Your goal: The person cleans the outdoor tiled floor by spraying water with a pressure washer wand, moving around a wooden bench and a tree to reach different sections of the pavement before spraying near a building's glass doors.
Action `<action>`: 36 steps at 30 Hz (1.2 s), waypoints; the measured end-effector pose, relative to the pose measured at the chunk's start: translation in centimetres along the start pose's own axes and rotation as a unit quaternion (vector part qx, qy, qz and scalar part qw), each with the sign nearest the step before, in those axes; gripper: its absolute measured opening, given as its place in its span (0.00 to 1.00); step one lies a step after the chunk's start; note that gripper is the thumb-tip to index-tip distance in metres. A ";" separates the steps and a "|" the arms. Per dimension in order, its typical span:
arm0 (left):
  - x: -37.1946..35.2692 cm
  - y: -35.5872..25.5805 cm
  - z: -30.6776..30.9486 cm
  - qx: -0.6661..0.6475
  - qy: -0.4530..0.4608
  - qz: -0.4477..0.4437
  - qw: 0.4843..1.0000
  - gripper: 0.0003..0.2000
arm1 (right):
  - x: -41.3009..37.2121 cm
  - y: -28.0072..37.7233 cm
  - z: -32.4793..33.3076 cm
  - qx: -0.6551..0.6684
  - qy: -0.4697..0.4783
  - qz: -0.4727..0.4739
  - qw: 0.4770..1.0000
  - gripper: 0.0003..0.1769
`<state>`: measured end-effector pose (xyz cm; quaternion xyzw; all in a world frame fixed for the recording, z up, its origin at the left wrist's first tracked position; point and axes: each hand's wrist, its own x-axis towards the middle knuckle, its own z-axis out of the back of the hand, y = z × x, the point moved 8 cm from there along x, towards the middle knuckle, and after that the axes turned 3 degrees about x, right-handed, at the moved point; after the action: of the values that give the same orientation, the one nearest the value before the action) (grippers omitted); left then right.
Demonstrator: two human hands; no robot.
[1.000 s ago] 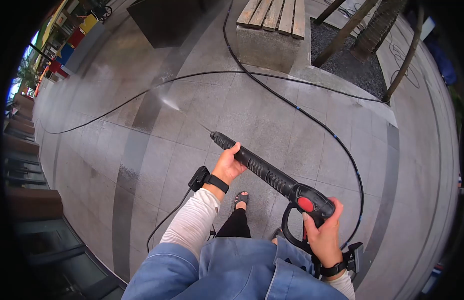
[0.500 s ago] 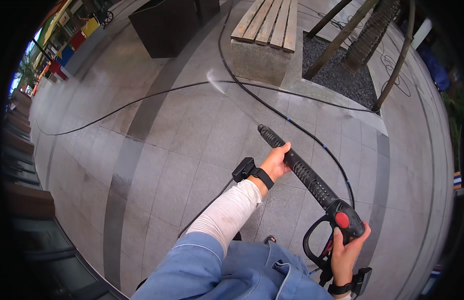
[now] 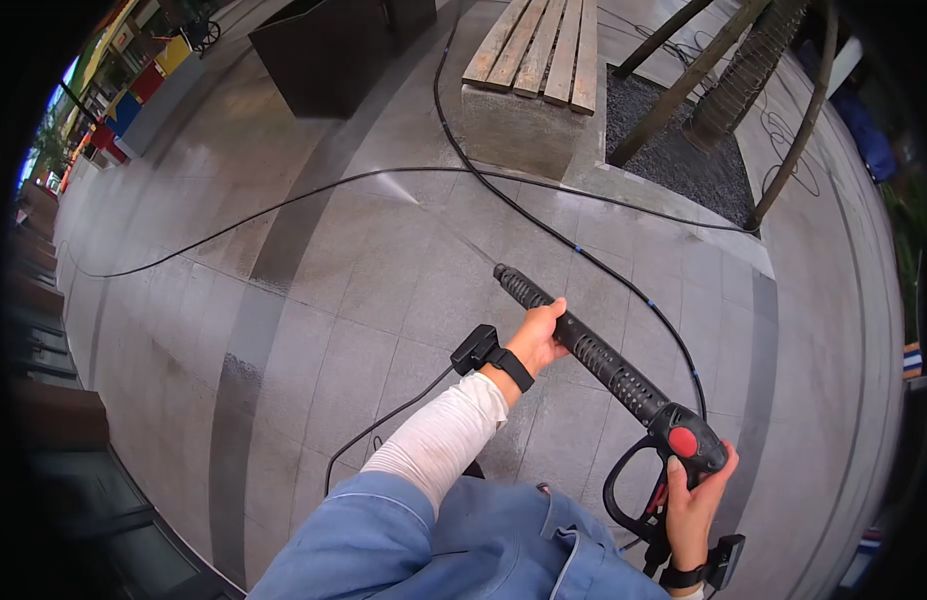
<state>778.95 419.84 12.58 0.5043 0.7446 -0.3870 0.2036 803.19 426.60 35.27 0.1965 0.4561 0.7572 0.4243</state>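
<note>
A black pressure-washer gun (image 3: 608,362) with a red round patch runs diagonally across the view, its nozzle toward the upper left. My left hand (image 3: 539,338) is wrapped round its perforated barrel. At the rear, my right hand (image 3: 693,505) grips the handle below the red patch, near the trigger guard. From the nozzle a thin jet of water (image 3: 398,190) fans out over the grey paving (image 3: 383,290). Both wrists carry a black strap with a small box.
A black hose (image 3: 543,228) curves over the paving and crosses another dark hose (image 3: 313,190). Ahead stand a slatted bench (image 3: 528,55) on a concrete block, a dark box-shaped planter (image 3: 328,60), and a propped tree trunk (image 3: 728,95) in a gravel bed.
The nozzle and my left hand have moved slightly left and down. The water jet now lands farther left and lower. My right hand stays almost in place on the handle.
</note>
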 end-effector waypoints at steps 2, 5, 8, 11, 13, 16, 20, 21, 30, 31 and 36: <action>1.4 1.5 -2.4 -0.037 0.086 0.056 0.994 0.13 | -1.6 2.0 -0.1 -0.070 -0.003 0.051 0.996 0.30; 2.6 1.2 -2.4 -0.062 0.094 0.038 0.993 0.13 | -2.1 3.6 -1.5 -0.114 -0.013 0.065 0.991 0.32; 0.4 -2.8 3.4 -0.050 0.035 0.005 0.998 0.13 | -0.1 3.8 -4.7 -0.074 0.043 0.062 0.994 0.30; -3.5 -6.2 8.5 -0.081 -0.056 0.002 0.995 0.15 | 1.0 4.1 -8.3 -0.013 0.116 0.041 0.992 0.30; -3.9 -6.4 8.5 -0.079 -0.057 0.005 0.995 0.16 | 0.2 5.1 -7.8 -0.030 0.099 0.039 0.994 0.30; -2.0 -4.1 3.6 -0.061 0.035 0.044 0.997 0.12 | -2.2 5.2 -5.7 -0.097 0.027 0.139 0.985 0.30; -0.5 -2.1 -0.2 -0.092 0.129 0.037 0.987 0.12 | -4.9 5.8 -4.8 -0.082 -0.018 0.040 0.996 0.31; -0.9 -3.1 1.2 -0.090 0.105 0.028 0.990 0.13 | -4.7 6.1 -5.7 -0.073 -0.004 0.051 0.996 0.31; -8.0 -9.5 16.5 -0.145 -0.038 -0.019 0.989 0.13 | -3.8 6.3 -14.4 -0.023 0.207 0.084 0.974 0.29; -7.1 -8.2 14.8 -0.129 -0.023 -0.009 0.991 0.13 | -4.0 6.2 -12.5 -0.042 0.163 0.085 0.982 0.31; -2.2 1.3 -0.3 -0.107 0.150 0.077 0.980 0.12 | -6.8 4.5 -1.4 -0.086 0.008 -0.020 0.996 0.31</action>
<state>781.00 419.02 13.80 0.5876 0.7631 -0.2078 0.1713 803.98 419.29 39.01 0.1445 0.3967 0.7865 0.4507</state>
